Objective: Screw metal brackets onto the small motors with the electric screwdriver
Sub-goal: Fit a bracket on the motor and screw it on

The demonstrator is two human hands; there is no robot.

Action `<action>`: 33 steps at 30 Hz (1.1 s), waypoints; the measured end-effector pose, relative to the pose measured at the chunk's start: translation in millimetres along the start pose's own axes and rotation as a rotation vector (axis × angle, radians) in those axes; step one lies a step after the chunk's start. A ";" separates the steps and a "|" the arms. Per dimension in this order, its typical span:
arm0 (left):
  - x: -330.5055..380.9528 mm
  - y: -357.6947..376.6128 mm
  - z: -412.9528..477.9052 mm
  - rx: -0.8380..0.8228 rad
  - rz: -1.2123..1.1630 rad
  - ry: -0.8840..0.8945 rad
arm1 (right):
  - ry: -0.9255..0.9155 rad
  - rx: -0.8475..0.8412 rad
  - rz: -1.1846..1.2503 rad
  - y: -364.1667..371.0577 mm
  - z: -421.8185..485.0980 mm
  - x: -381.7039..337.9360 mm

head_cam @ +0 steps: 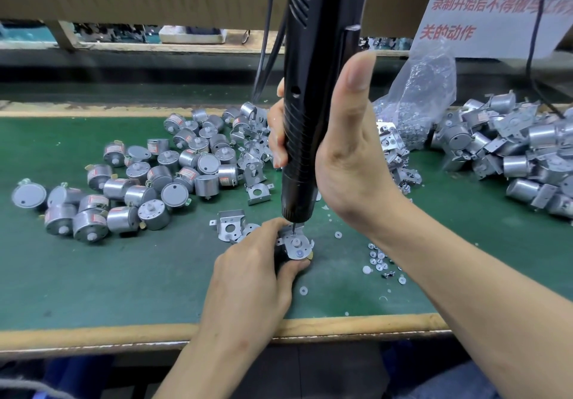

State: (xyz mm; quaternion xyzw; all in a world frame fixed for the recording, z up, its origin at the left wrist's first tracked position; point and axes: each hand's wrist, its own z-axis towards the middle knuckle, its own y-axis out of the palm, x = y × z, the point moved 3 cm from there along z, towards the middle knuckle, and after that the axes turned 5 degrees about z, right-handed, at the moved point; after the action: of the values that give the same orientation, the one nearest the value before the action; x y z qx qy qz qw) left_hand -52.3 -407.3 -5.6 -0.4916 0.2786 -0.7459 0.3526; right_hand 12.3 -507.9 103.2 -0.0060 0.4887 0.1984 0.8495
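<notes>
The left hand [248,277] pinches a small motor [296,241] on the green mat [124,274], bracket [290,249] on top. The right hand [344,156] is wrapped round the electric screwdriver [313,104], bit down on the bracket. Finished motors [521,150] are heaped at right, but many bare motors [148,181] wait at left, so I'd judge plenty remains.
</notes>
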 end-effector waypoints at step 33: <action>-6.1 -12.0 -2.4 0.184 -0.116 0.002 | 0.702 -0.278 -0.694 -49.5 -63.6 37.6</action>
State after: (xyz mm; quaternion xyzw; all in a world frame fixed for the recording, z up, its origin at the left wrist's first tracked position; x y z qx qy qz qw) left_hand -56.0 -395.1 -0.6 -0.4716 0.1805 -0.7880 0.3522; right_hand -6.7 -554.0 29.6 -0.3471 0.6828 -0.0460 0.6412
